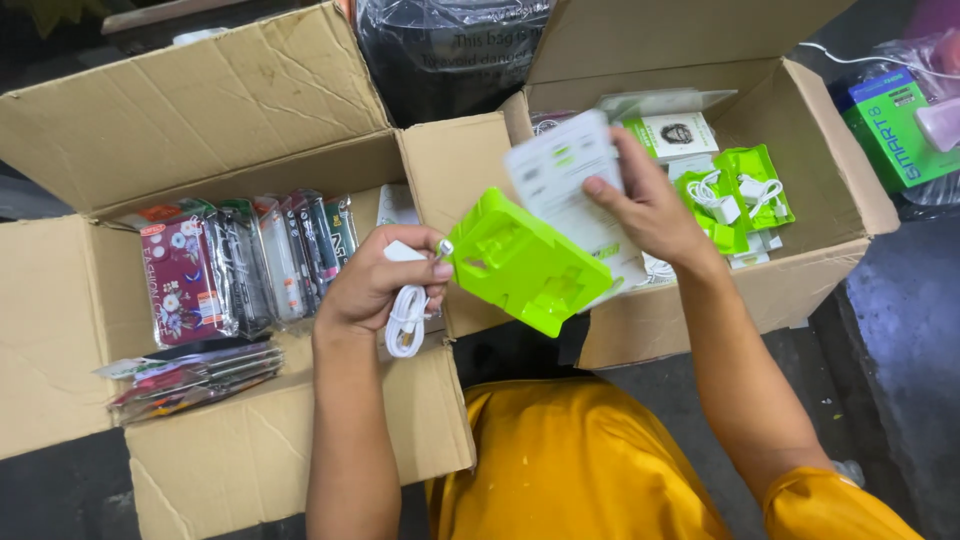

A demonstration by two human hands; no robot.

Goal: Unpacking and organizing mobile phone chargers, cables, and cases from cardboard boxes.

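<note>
A: What's in the left hand (375,280)?

B: Its fingers are closed on a white cable (405,318) coil, centre frame, with a plug end poking out. Soft and light, I'd say; best held by the bundle.

A: And the right hand (650,205)?

B: It's gripping a white card (560,170) and a green tray (525,265), just above centre. The tray looks thin, stiff and light; pinch it at the edge.
</note>
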